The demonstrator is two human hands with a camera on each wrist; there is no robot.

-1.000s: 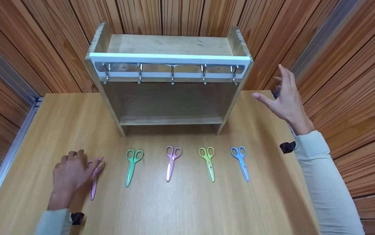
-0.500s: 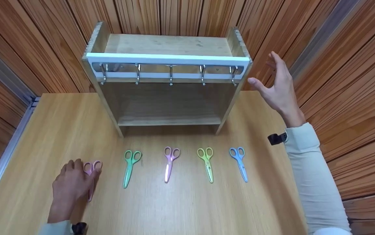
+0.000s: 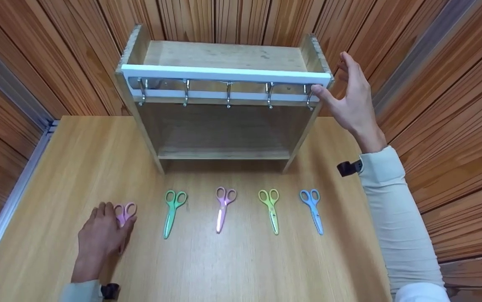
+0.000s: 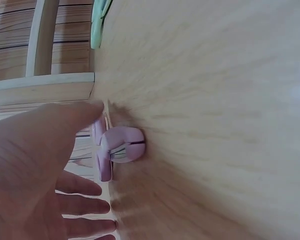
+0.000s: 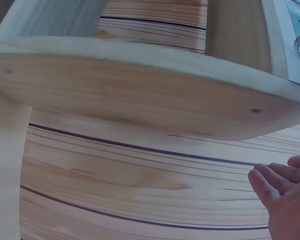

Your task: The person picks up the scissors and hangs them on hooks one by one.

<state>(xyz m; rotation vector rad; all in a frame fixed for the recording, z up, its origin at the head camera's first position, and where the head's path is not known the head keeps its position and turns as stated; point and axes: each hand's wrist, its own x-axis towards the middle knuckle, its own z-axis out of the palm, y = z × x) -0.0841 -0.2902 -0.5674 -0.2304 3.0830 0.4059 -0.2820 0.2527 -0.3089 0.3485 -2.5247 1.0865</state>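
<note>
My left hand (image 3: 100,233) lies low over the table beside a pair of pink scissors (image 3: 125,213), covering part of the blades in the head view. In the left wrist view the thumb reaches to one side of the pink scissors (image 4: 124,142) and the straight fingers (image 4: 85,204) lie on the other. My right hand (image 3: 352,102) is raised at the right side of a small wooden shelf (image 3: 224,132), fingers extended and thumb apart. Its thumb overlaps the end of the white hook rack (image 3: 224,72). The right wrist view shows these fingers (image 5: 275,182) beside the shelf's side panel (image 5: 140,92).
In a row before the shelf lie green scissors (image 3: 172,212), light purple scissors (image 3: 222,209), yellow-green scissors (image 3: 271,209) and blue scissors (image 3: 313,209). Several metal hooks (image 3: 229,94) stick out from the rack. Wood-panelled walls (image 3: 232,21) enclose the table (image 3: 232,268).
My right hand has moved up and left toward the shelf's right end. The left hand has settled lower beside the pink scissors, with its thumb across them in the head view.
</note>
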